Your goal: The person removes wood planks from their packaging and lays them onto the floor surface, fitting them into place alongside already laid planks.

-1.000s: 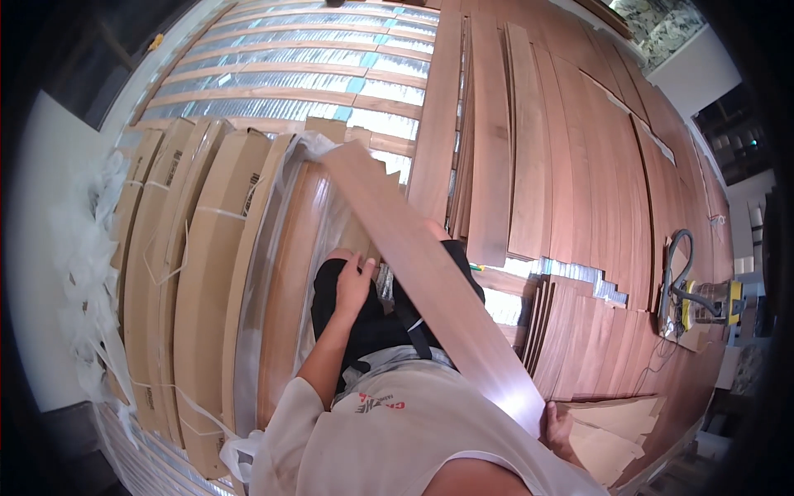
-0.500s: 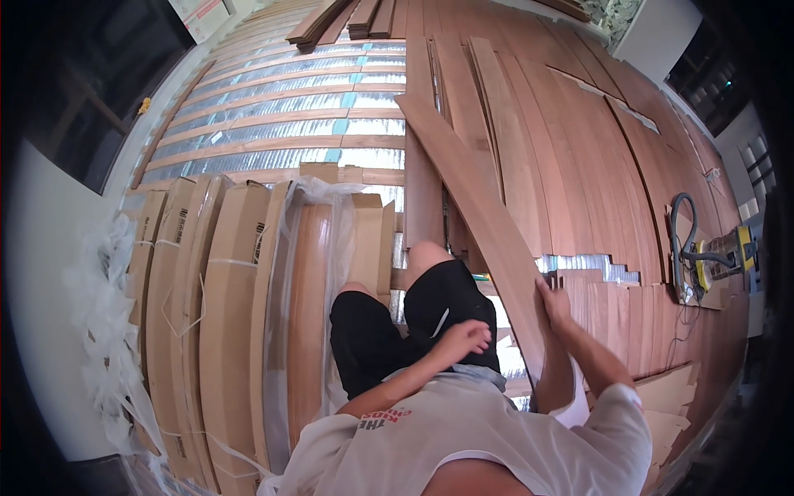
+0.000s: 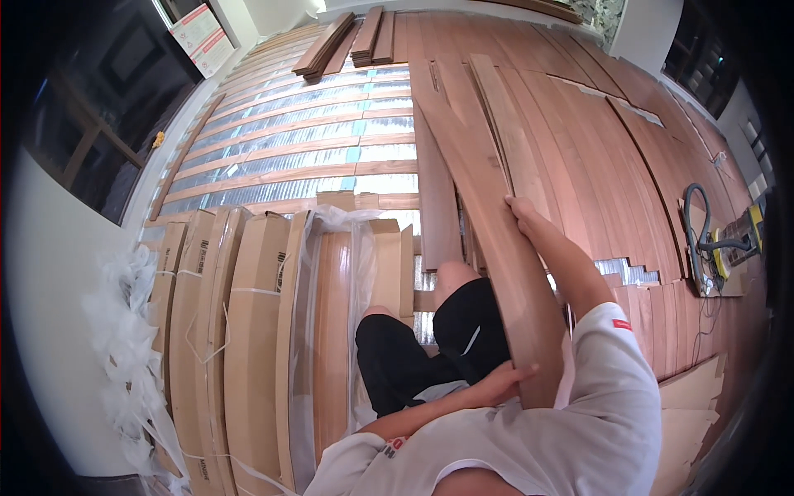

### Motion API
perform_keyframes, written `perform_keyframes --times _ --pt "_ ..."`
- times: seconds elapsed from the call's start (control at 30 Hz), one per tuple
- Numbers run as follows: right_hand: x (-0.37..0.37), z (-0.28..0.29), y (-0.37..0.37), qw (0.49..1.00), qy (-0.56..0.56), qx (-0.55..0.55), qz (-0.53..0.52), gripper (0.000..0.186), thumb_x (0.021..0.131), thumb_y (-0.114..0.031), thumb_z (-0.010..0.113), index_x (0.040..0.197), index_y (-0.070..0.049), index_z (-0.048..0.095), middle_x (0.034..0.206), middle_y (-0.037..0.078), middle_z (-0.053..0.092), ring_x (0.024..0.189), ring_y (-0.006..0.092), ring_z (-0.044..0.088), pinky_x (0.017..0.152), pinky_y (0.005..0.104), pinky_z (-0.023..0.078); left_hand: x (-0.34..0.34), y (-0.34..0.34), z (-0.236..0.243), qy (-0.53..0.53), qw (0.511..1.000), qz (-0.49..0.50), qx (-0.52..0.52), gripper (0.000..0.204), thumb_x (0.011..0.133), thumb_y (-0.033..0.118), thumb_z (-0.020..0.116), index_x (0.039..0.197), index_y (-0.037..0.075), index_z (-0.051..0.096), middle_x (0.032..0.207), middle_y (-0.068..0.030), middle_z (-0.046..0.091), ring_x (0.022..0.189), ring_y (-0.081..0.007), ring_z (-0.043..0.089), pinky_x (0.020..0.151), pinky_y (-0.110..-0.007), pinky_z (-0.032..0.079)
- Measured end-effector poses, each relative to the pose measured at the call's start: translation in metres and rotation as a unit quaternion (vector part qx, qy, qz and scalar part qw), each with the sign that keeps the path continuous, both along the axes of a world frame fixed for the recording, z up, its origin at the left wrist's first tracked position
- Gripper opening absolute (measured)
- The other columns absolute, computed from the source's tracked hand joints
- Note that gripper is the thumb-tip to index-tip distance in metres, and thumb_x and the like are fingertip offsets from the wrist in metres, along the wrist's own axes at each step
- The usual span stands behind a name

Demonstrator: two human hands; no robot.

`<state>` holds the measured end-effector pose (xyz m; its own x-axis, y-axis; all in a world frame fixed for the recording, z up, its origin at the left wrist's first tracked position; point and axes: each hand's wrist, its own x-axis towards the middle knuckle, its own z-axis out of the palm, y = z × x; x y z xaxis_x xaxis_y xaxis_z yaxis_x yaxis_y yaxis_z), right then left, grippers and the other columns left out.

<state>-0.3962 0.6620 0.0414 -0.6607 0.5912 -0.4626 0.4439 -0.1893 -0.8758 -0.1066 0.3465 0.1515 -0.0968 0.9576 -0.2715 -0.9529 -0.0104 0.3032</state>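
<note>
At the bottom of the frame the person's white T-shirt [image 3: 571,438] fills the lower centre and right, with black shorts [image 3: 430,347] and a bent knee just above it. The left hand [image 3: 503,383] lies at lower centre, its fingers curled round the near end of a long wooden floor plank [image 3: 484,215], thumb on the top face. The right hand [image 3: 521,207] sits further up the same plank, right of centre, fingers wrapped over its right edge and closed on it.

The plank's long axis runs from the lower centre right, by the person's chest, up and slightly left to the upper centre of the frame; its far end points away from the person, towards the far wall. It appears lifted, crossing above the knee and the laid boards.

Left of the legs an opened carton [image 3: 335,306] holds reddish-brown boards wrapped in clear plastic film, lying lengthwise up the frame. Further left are closed cardboard cartons [image 3: 248,331], strapped and side by side, and at the lower left edge a heap of crumpled plastic wrap [image 3: 132,347].

On the right, laid wooden flooring [image 3: 612,157] spreads over the upper right half. At the right edge a yellow power tool [image 3: 744,236] with a dark hose rests on the boards.

In the upper left middle, silver foil underlay [image 3: 289,157] crossed by wooden battens covers the bare subfloor. Beyond it, at top centre, loose planks are stacked [image 3: 347,37].
</note>
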Motion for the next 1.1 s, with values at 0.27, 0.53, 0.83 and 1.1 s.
perform_keyframes --times 0.27,0.53,0.83,1.1 --pt "0.077 0.034 -0.092 0.978 -0.021 -0.03 0.208 0.039 0.091 -0.04 0.062 0.095 -0.002 0.067 0.086 0.008 0.066 0.07 0.0171 0.06 0.061 0.0325 0.046 -0.052 -0.062 -0.067 -0.098 0.938 0.327 -0.061 0.05 0.099 0.037 0.048 0.134 0.001 0.047 0.136 -0.0132 0.054 0.126 -0.027 0.05 0.108 -0.046 0.037" --pt "0.141 0.018 -0.202 0.968 0.037 -0.19 0.162 0.024 0.097 -0.017 0.056 0.116 -0.003 0.062 0.106 0.005 0.066 0.101 0.0162 0.062 0.081 0.0346 0.052 -0.11 -0.051 -0.115 -0.025 0.845 0.532 -0.038 0.051 0.094 0.003 0.056 0.14 0.015 0.039 0.139 -0.0081 0.045 0.135 -0.0275 0.039 0.116 -0.048 0.028" --pt "0.181 0.037 -0.222 0.881 0.164 0.39 0.21 0.026 0.089 -0.011 0.06 0.112 0.001 0.059 0.105 0.021 0.064 0.099 0.0407 0.061 0.087 0.0434 0.049 -0.213 -0.03 -0.236 0.084 0.856 0.478 -0.18 0.029 0.093 0.0 0.054 0.121 -0.004 0.049 0.114 -0.016 0.059 0.103 -0.03 0.061 0.094 -0.047 0.053" --pt "0.299 0.06 -0.188 0.89 0.115 0.372 0.236 0.018 0.09 0.0 0.057 0.107 -0.002 0.064 0.099 0.015 0.068 0.088 0.0294 0.068 0.078 0.0349 0.054 -0.246 0.017 -0.345 0.041 0.863 0.42 -0.276 0.026 0.094 -0.001 0.05 0.117 -0.013 0.049 0.114 -0.0233 0.059 0.101 -0.0351 0.064 0.087 -0.044 0.059"
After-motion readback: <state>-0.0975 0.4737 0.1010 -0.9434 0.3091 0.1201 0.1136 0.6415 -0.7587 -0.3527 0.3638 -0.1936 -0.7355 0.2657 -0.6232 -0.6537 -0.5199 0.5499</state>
